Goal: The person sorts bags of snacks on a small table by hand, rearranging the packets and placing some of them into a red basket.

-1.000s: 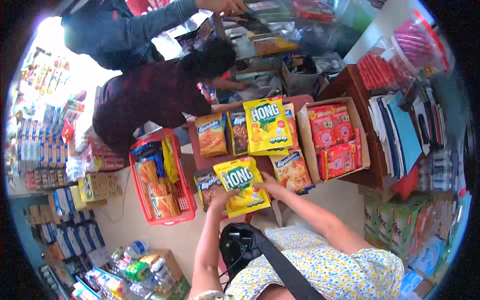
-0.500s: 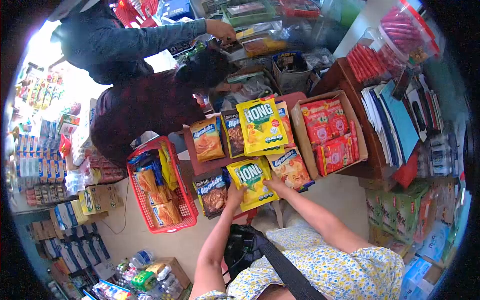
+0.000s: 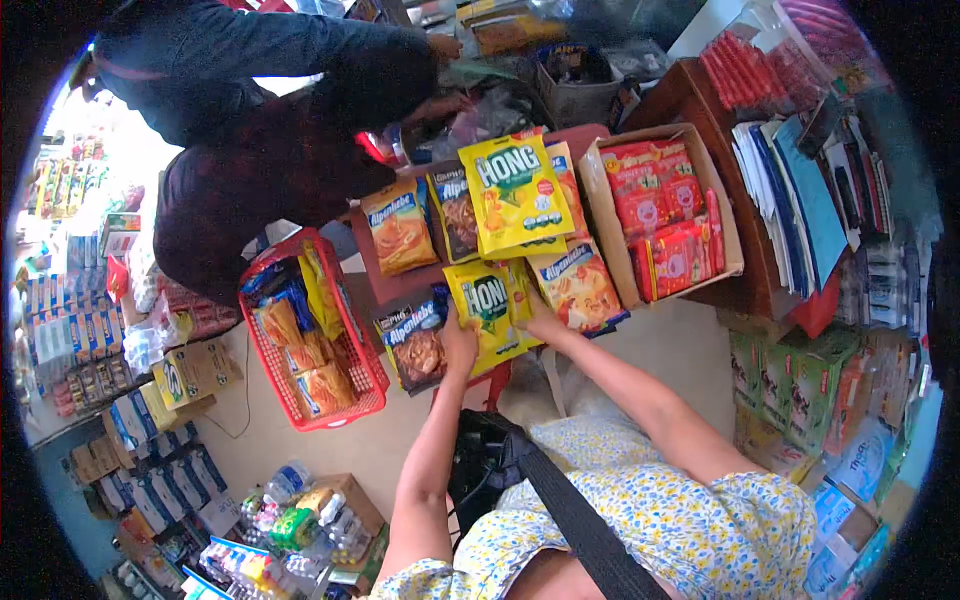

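Note:
A yellow candy bag (image 3: 486, 322) marked "HONG" lies at the near edge of the red table, between my two hands. My left hand (image 3: 460, 345) has its fingers closed on the bag's left edge. On the opposite edge, my right hand (image 3: 543, 324) grips it, and that side looks creased. Another yellow bag (image 3: 515, 195) is stacked just beyond. A dark Alpenliebe candy bag (image 3: 415, 345) sits beside my left hand, and a cream-coloured Alpenliebe bag (image 3: 577, 287) is close to my right hand. An orange Alpenliebe bag (image 3: 397, 232) rests farther left.
A red plastic basket (image 3: 372, 402) with candy bags stands left of the table. To the right is a cardboard box (image 3: 736, 247) of red packets. Another person (image 3: 255, 200) leans over goods at the far side. Bottles and cartons (image 3: 310, 530) stand on the floor at lower left.
The view has tilted, so the table and basket appear higher. Both my hands still grip the yellow bag, whose right side is now more creased. The other person's arm has shifted.

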`<state>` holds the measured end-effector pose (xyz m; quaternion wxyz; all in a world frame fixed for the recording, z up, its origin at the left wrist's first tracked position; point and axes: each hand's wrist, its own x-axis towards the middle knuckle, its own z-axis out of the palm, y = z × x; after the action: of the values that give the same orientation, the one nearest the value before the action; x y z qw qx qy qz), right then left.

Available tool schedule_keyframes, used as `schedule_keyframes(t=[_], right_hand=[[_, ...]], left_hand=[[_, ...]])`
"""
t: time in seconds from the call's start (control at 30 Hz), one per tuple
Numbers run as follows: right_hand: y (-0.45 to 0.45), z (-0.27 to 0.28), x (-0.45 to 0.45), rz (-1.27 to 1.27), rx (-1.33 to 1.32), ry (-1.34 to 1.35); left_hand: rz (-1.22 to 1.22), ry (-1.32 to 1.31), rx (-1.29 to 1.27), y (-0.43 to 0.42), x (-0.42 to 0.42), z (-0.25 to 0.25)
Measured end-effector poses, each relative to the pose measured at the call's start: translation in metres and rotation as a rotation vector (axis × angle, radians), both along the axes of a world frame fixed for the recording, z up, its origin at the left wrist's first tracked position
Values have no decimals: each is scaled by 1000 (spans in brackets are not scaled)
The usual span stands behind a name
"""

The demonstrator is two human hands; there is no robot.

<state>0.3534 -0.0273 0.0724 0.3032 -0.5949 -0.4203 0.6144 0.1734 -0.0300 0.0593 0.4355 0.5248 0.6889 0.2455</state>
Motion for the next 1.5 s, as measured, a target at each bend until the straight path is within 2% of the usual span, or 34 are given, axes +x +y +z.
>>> schedule_keyframes(t=[0.03,0.07,0.1,0.13,0.2,0.23,0.3,0.33,0.37,0.43,0.5,0.53,0.6,0.63,0.67,0.7,0.73,0.77,0.87,0.93,0.97,1.07,1.1,1.17,1.2,1.23,1.27,1.3,1.37,1.4,1.43,1.5], right_hand=[[-4,-18,4,117,-80,-136],[-9,-35,8,234,-156,-270],[-9,-25,10,266,-137,-300],[-13,-25,11,261,-139,-296],[-17,-26,13,257,-122,-193],[-22,-34,14,271,-58,-225],[-35,-50,12,259,59,-294],[-30,-27,13,277,-1,-280],[-27,2,15,294,-64,-266],[-39,2,22,200,131,-339],[-48,25,38,66,292,-502],[-49,25,48,42,315,-625],[-56,19,69,-55,475,-773],[-59,17,75,-85,454,-1001],[-61,14,82,-81,466,-1002],[-61,18,88,-71,357,-929],[-60,21,95,-55,249,-859],[-60,23,99,83,203,-914],[-61,28,100,95,174,-886],[-63,19,105,109,230,-894],[-63,14,107,109,270,-903],[-53,11,114,120,235,-804],[-51,12,116,127,184,-749],[-50,8,117,172,260,-799],[-47,6,117,190,286,-807],[-38,26,120,245,150,-686],[-36,23,121,256,145,-683],[-35,16,122,222,170,-631],[-36,-8,123,190,213,-602],[-35,-4,125,194,218,-592],[-33,5,127,173,181,-541],[-25,13,128,157,129,-454]], left_hand=[[30,-139,-19,4,2,26],[61,-167,-36,0,-10,14],[90,-196,-47,-1,-20,3],[162,-139,-123,-2,-25,12],[290,-398,-157,-4,-41,-8],[275,-454,-123,-2,-40,0],[119,-407,-193,1,-50,-21],[77,-450,-252,7,-45,-19],[37,-405,-200,7,-42,-29],[2,-446,-132,13,-26,-30],[-76,105,85,17,-12,-22],[-34,324,90,18,3,-3],[-48,415,346,19,21,21],[-95,352,418,18,27,23],[-185,244,232,19,35,23],[-271,131,44,19,44,24],[-410,81,197,12,46,12],[-396,51,143,5,55,6],[-413,12,67,-5,72,-5],[-408,-47,-211,-7,87,-4],[-501,90,-180,-7,92,-14],[-440,96,-331,-8,120,9],[-425,101,-320,-5,131,32],[-380,-60,-408,-5,145,34],[-284,110,-267,-15,151,-12],[-220,194,-254,-17,157,-17],[-155,278,-240,-18,163,-20],[-58,228,-147,-23,163,-39],[-10,166,-133,-23,163,-25],[29,102,-109,-20,163,-10],[27,178,-114,-16,165,13],[16,159,-120,-16,159,13]])
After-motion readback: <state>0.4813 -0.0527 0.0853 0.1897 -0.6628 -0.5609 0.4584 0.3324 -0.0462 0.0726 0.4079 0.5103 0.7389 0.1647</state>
